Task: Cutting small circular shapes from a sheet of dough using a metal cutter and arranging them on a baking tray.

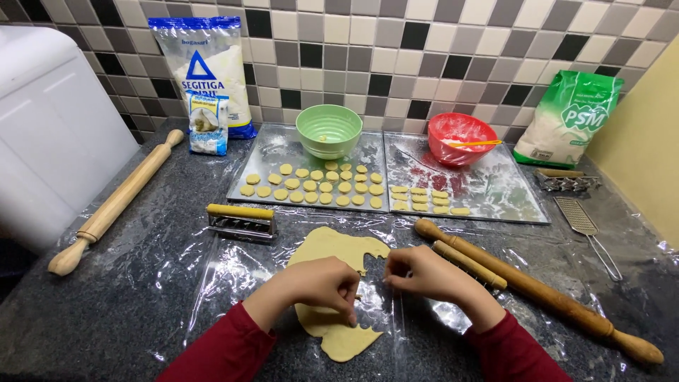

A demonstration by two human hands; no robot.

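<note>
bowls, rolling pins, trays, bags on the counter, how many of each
bowls: 2, green bowl and red bowl
rolling pins: 2, left rolling pin and right rolling pin
trays: 2, left tray and right tray
bags: 3, blue-white bag, small bag, green bag
total: 9

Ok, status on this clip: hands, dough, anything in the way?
Left hand pinching at dough sheet. Right hand pinched beside it; contents unclear. Small ridged roller close by right wrist.

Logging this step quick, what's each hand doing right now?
Left hand: fingers pinched on the rolled dough sheet.
Right hand: fingers pinched together at the sheet's edge; contents cannot be told.
</note>
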